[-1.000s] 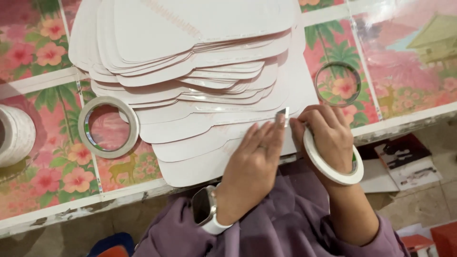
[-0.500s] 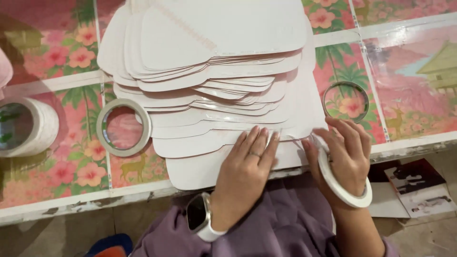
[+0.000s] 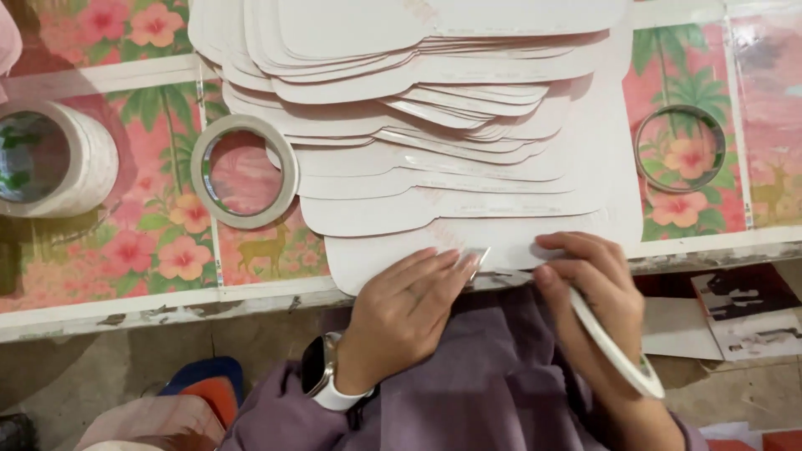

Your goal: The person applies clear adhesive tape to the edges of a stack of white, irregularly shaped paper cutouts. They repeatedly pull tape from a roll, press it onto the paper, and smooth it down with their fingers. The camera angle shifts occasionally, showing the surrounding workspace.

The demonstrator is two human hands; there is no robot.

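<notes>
Both hands on the lowest white card (image 3: 501, 250): left hand (image 3: 409, 309) flat, right hand (image 3: 589, 288) wearing a tape roll (image 3: 618, 351).

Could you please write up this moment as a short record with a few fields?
Surface: table covered with pink floral cloth
Main stack: fanned pile of white rounded card cut-outs
Left hand: fingertips pressed on the nearest card's edge, smartwatch with white strap on the wrist
Right hand: pinching that same edge, thin white tape ring looped around it
Loose rolls: white tape roll beside the pile, thick white roll far left, thin ring at right
</notes>
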